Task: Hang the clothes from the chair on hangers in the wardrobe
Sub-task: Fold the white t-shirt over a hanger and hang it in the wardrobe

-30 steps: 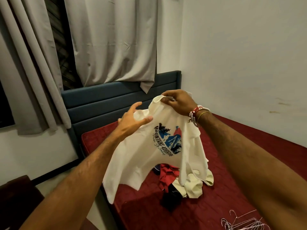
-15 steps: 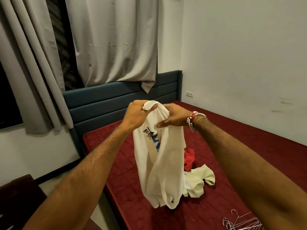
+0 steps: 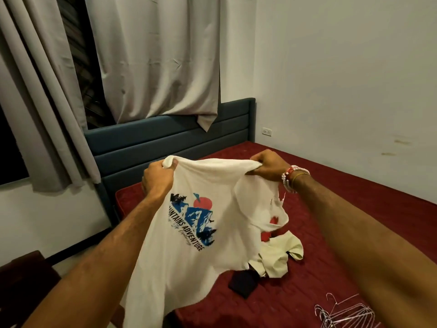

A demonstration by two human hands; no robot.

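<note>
A white T-shirt (image 3: 189, 252) with a blue mountain print hangs spread out over the bed. My left hand (image 3: 157, 179) grips its upper left edge, fingers curled into the cloth. My right hand (image 3: 266, 165), with bead bracelets at the wrist, grips the upper right edge. Below the shirt on the mattress lie a pale cream garment (image 3: 279, 255), a red garment (image 3: 268, 235) and a dark folded one (image 3: 242, 284). A bunch of wire hangers (image 3: 343, 314) lies at the bottom right of the bed. No wardrobe is in view.
The red mattress (image 3: 354, 216) fills the right half, with a blue padded headboard (image 3: 165, 138) behind it. Grey curtains (image 3: 153, 55) hang over a dark window. A dark wooden chair (image 3: 26, 275) shows at the lower left. The white wall (image 3: 343, 67) runs along the right.
Half a second ago both hands held the shirt bunched together. They have moved apart and stretched the shirt open, so the print shows flat again.
</note>
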